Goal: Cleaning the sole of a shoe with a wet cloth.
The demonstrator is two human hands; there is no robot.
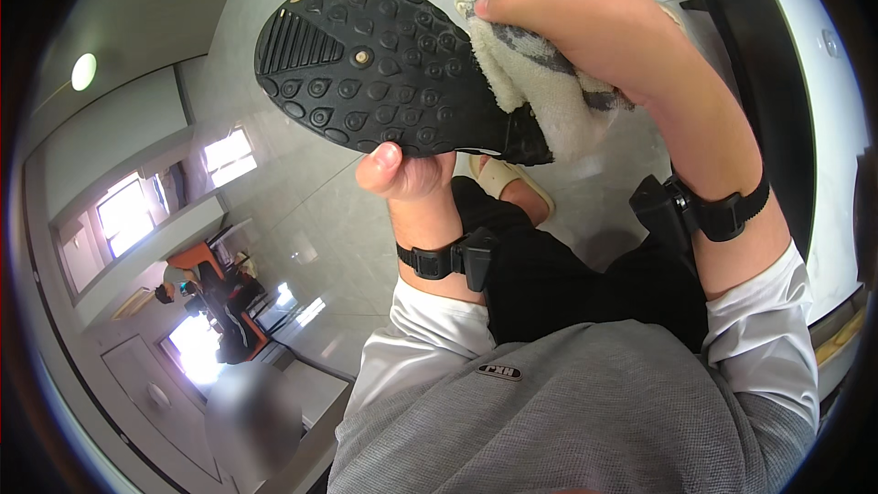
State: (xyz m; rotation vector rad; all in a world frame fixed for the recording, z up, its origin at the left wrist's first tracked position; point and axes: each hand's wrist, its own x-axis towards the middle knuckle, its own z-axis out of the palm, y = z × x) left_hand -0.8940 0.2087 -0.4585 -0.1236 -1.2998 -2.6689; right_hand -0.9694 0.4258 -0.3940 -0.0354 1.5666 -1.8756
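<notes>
A black shoe [405, 75] is held with its studded sole towards the camera, its rounded end at the left. My left hand [408, 168] grips the shoe's lower edge, the thumb resting on the rim of the sole. In my right hand [549, 20] is a bunched terry cloth [521, 72], whitish with grey and yellow patches. The cloth lies against the narrower end of the shoe and hides part of it. Black straps with small boxes are fastened round both my forearms.
My foot in a cream slipper [504, 185] rests on the grey tiled floor [329, 199]. A white-topped piece of furniture [816, 103] stands at the right. Far off at lower left, a person [182, 278] is near an orange and black chair [199, 257].
</notes>
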